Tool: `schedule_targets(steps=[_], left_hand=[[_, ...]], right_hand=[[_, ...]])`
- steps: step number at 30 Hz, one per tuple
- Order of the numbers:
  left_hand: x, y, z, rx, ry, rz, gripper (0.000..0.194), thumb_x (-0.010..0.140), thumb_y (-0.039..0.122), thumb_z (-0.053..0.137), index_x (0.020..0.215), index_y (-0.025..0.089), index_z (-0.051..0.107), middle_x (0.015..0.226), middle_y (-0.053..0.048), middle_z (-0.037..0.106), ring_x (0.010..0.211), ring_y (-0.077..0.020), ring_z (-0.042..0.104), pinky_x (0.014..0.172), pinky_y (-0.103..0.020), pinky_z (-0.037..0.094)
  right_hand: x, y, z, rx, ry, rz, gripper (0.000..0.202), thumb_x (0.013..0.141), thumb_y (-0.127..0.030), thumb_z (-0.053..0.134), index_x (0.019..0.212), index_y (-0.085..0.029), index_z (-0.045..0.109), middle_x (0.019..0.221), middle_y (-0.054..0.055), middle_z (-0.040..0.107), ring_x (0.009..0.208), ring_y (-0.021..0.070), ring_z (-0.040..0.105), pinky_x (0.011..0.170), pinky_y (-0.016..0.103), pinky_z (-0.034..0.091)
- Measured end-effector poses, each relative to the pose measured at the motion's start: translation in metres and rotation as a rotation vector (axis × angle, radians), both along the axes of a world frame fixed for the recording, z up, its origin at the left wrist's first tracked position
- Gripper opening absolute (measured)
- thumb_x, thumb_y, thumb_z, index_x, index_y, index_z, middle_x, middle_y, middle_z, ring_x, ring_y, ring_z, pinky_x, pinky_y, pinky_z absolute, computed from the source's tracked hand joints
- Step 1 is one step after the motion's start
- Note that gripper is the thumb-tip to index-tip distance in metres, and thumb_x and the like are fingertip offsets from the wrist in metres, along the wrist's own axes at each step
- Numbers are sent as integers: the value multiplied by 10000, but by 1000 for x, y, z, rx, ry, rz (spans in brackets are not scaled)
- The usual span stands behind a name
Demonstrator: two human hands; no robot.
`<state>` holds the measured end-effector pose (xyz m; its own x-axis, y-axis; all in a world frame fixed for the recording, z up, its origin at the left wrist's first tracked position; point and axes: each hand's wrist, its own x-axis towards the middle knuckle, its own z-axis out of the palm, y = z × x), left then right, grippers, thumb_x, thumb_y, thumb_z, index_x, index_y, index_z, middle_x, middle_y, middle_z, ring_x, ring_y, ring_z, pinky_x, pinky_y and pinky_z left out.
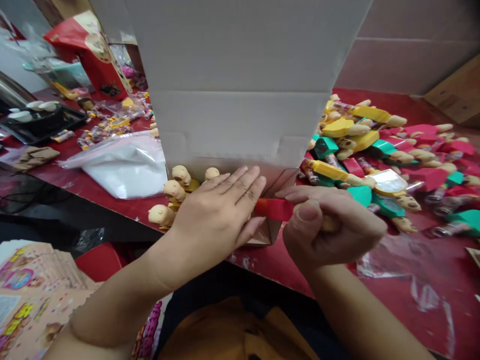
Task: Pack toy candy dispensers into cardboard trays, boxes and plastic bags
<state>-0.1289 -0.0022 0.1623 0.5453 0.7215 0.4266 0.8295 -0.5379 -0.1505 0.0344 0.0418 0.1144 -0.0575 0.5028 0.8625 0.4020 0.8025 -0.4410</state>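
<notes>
The right hand (pixel 332 225) is closed, thumb uppermost, on a flat red plastic toy with a cream rounded end (pixel 275 209), the cream end largely enclosed by the curled fingers. The left hand (pixel 221 207) is open, palm down, fingers extended and together; whether anything is pressed beneath its palm cannot be determined. The red toy lies between the two hands, over the right-hand part of an open white cardboard box (pixel 240 120), whose tall flap stands upright at the far side. Its long axis runs roughly crosswise, from the right hand towards the left; its free end reaches the left hand's fingers, contact there being unconfirmed. The right hand is the nearer, being the one in hold. Cream animal-headed toys (pixel 161 215) occupy the box's left part, beside the left hand. The box rests on a red tabletop (pixel 279 262). To its right lies a loose heap of red, yellow and green toys (pixel 422 177), with crumpled clear plastic film (pixel 388 257) nearer the wearer. To its left are a translucent white plastic bag (pixel 129 167) and a black tray (pixel 45 127). Printed cream cards (pixel 48 280) are stacked at lower left; a pale wall (pixel 405 65) stands behind, at right.
</notes>
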Motion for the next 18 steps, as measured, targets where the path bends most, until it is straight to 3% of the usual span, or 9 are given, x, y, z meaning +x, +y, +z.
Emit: schedule_targets(steps=[3,7,10,12,18], left_hand=[[0,1,-2,40,-7,6,425,927,286,387,1245,24,488,1318,-153,512,1224,-243,491,1006,-384,434],[1,2,-2,81,-4,23,403,921,275,398,1226,39,514,1294,-133,539,1207,-217,510,1010,-340,430],[0,1,-2,89,-12,21,396,918,267,396,1224,47,518,1294,-128,539,1198,-214,519,1006,-340,431],[0,1,-1,90,-10,10,404,911,255,401,1234,36,507,1294,-137,536,1186,-226,529,995,-350,436],[-3,3,-2,124,-20,-44,432,891,247,434,1248,10,488,1289,-160,537,1155,-261,548,991,-377,412]], right_hand=[[-4,5,-3,107,35,-42,148,892,-243,475,754,-217,522,671,4,579,628,168,582,584,333,474],[-6,19,7,29,-189,-54,223,870,-167,449,650,-203,460,570,-13,511,514,125,480,498,269,389],[-5,27,15,49,-357,6,215,878,-156,423,668,-204,424,580,-15,476,524,117,448,498,248,365],[-5,29,17,114,-339,37,157,886,-145,420,739,-198,437,608,-15,479,553,115,461,527,238,380],[-7,33,10,108,-428,-11,236,954,-224,363,731,-194,434,612,-2,508,552,128,472,508,256,372]])
